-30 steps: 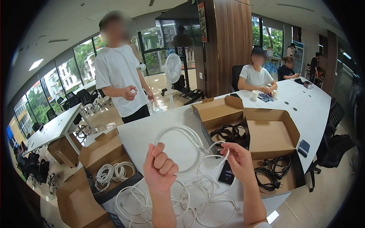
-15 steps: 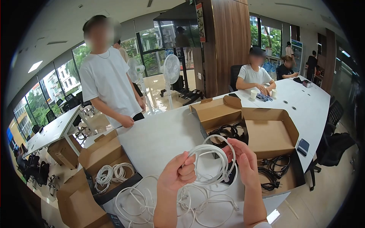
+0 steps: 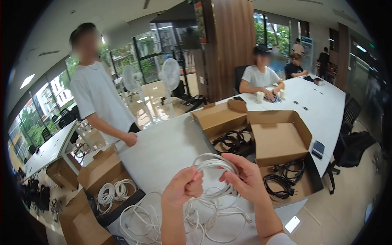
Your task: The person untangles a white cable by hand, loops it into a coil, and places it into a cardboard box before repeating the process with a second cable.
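My left hand [image 3: 182, 187] grips one side of a looped white cable [image 3: 210, 163], its fingers curled tight round the strands. On the opposite side of the coil, my right hand [image 3: 247, 178] has its thumb and fingers closed about the loops. The coil hangs upright above the white table [image 3: 163, 143], and part of it is hidden behind the right fingers. Beneath both hands, more white cable [image 3: 143, 216] lies in loose, tangled loops on the tabletop.
An open box [image 3: 109, 173] at left holds coiled white cables [image 3: 105, 196]. Two open boxes at right, one nearer [image 3: 318, 181] and one farther [image 3: 218, 116], contain black cables. A person [image 3: 100, 98] stands across the table; another [image 3: 261, 77] sits near paper cups. A dark phone-like object [image 3: 318, 149] lies rightward.
My right hand has moved in from beside the coil and closed on its loops. The loose outer loop has been drawn into the bundle. The whole view has shifted slightly.
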